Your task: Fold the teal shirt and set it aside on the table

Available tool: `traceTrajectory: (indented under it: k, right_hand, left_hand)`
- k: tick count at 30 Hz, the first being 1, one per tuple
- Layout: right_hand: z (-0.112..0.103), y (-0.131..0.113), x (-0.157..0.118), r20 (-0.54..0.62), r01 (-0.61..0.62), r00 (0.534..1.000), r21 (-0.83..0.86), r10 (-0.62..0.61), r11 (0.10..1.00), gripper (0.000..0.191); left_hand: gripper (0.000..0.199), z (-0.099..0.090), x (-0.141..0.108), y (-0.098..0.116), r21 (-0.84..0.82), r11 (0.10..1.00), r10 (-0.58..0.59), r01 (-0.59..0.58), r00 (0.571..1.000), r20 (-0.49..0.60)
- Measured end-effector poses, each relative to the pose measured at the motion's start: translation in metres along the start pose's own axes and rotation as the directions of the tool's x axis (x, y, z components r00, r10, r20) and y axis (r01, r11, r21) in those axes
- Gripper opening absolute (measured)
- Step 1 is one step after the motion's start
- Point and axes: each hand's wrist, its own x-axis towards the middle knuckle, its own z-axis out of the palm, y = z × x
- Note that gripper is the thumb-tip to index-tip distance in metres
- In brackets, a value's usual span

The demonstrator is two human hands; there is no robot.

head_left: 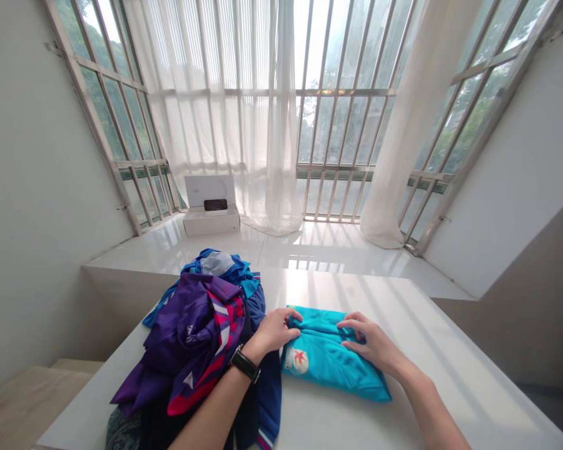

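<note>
A folded turquoise shirt (331, 369) lies flat on the white table, with a round white badge and red star shape near its left edge. My left hand (274, 330), wearing a black wristwatch (245, 364), grips the cloth at the upper left, thumb and fingers either side of a crease. On the upper right part of the same shirt, my right hand (368, 340) has its curled fingers and thumb around the crease. Left of the shirt rises a loose heap of clothes, topped by a purple garment (187, 312) with red and white stripes.
Blue clothing (218, 262) sits at the heap's back, and a navy sleeve (269, 400) hangs toward the front. Behind the white table (417, 387), a glossy sill (319, 247) holds an open white box (211, 222) with a dark phone (215, 205). White curtains (281, 156) hang before barred windows.
</note>
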Motion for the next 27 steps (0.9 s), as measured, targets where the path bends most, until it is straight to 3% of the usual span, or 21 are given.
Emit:
traceTrajectory:
  k: [8, 15, 18, 27]
  right_hand:
    - [0.006, 0.005, 0.003, -0.035, 0.060, 0.998, -0.028, -0.061, 0.998, 0.024]
    - [0.003, 0.001, 0.003, -0.067, 0.099, 0.993, 0.015, -0.098, 0.995, 0.039]
    - [0.002, 0.005, 0.003, -0.068, 0.104, 0.992, 0.024, -0.103, 0.994, 0.030]
    - [0.010, 0.007, 0.003, -0.091, 0.054, 0.994, -0.117, -0.065, 0.992, 0.030]
  left_hand:
    - [0.033, 0.000, 0.000, 0.002, 0.021, 1.000, -0.004, 0.004, 1.000, -0.021]
    - [0.033, 0.000, -0.001, 0.002, 0.050, 0.999, -0.005, 0.007, 1.000, -0.030]
    - [0.034, 0.000, -0.001, 0.003, 0.055, 0.998, -0.015, 0.017, 1.000, -0.026]
    - [0.034, 0.001, 0.000, 0.000, 0.060, 0.998, -0.001, 0.003, 1.000, -0.029]
